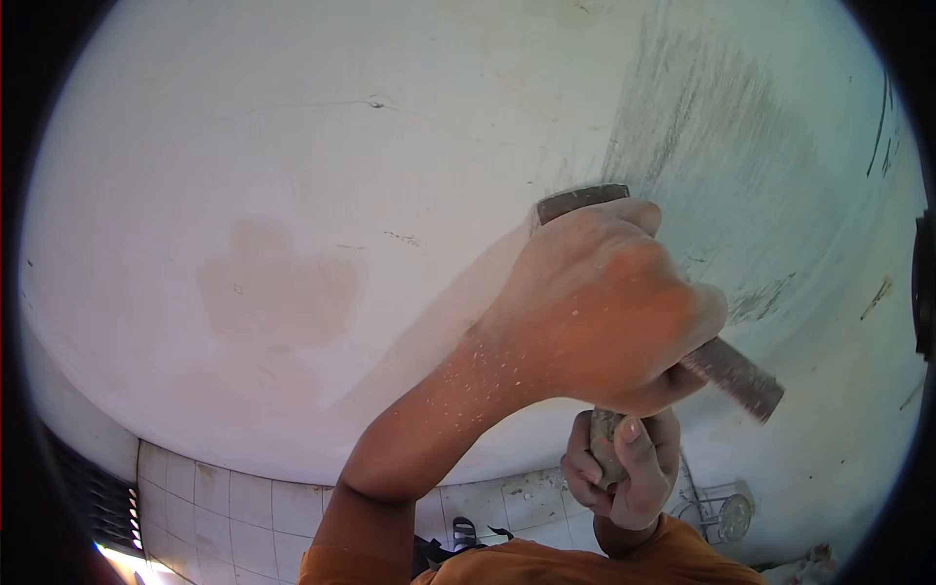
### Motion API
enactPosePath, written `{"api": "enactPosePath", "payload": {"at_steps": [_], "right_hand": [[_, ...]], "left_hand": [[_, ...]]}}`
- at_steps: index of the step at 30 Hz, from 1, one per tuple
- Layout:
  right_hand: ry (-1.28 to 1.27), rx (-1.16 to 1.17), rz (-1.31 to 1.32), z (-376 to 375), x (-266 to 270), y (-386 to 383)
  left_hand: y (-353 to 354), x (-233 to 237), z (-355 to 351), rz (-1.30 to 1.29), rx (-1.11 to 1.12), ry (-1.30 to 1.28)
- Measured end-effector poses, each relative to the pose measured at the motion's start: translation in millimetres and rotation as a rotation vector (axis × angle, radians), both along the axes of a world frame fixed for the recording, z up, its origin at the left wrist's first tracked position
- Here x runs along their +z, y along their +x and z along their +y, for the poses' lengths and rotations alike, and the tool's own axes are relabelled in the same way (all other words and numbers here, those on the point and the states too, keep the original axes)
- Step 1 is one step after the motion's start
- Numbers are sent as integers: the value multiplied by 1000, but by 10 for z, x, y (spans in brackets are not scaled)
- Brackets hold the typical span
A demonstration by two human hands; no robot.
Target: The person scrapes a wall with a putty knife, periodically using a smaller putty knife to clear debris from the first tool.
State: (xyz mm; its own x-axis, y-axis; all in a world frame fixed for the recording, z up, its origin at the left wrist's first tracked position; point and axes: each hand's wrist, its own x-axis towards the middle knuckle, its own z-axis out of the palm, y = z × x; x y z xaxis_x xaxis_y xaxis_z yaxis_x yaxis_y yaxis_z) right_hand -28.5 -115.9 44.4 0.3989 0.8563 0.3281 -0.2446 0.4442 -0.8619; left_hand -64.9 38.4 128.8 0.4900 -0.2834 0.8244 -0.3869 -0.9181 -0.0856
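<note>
My left hand point(604, 302) is wrapped round a dark bar-shaped tool, back of the hand toward me. The tool's broad flat end point(585, 201) lies close against the pale wall surface point(439, 166), and a worn brown end point(736, 378) sticks out past the fingers at lower right. Below, my right hand point(624, 468) is closed round a stubby grey-brown piece point(606, 444), thumb along its side. My left hand hides its upper part, so I cannot tell if both pieces join. White specks dust my left forearm.
Grey scratch marks point(697, 107) streak the surface above my left hand. A beige patch point(278, 288) shows at left. White floor tiles point(249, 507) run along the bottom, with a dark grille point(88, 483) at lower left. A wire stand point(726, 512) is at lower right.
</note>
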Motion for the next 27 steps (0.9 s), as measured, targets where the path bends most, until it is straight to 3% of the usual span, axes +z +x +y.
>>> {"api": "enactPosePath", "payload": {"at_steps": [4, 7, 8, 11, 15, 18, 21, 25, 27], "right_hand": [[-44, -61, -14, 14, -134, -84], [-2, -62, -25, 56, -52, -52], [29, -43, -37, 97, 7, -16], [13, -1, -15, 119, -116, 31], [-81, -50, -24, 46, -710, 10], [-87, -104, -75, 31, -583, -125], [-40, -3, -53, 40, -417, -39], [-141, -100, -7, -17, -799, -83], [-141, -101, -24, 10, -767, -78]], "left_hand": [[-31, -226, -35, 107, 76, 9], [6, -96, 25, -57, -6, 27], [-24, 42, -5, 6, 99, 38], [28, -51, 19, -13, 83, 29], [-7, -761, -47, 129, 119, -2], [-4, -631, 8, -12, -14, -17], [-26, -386, 16, 27, -38, -20], [3, -828, -31, 82, -1, -26], [-3, -750, -6, 74, -13, -15]]}}
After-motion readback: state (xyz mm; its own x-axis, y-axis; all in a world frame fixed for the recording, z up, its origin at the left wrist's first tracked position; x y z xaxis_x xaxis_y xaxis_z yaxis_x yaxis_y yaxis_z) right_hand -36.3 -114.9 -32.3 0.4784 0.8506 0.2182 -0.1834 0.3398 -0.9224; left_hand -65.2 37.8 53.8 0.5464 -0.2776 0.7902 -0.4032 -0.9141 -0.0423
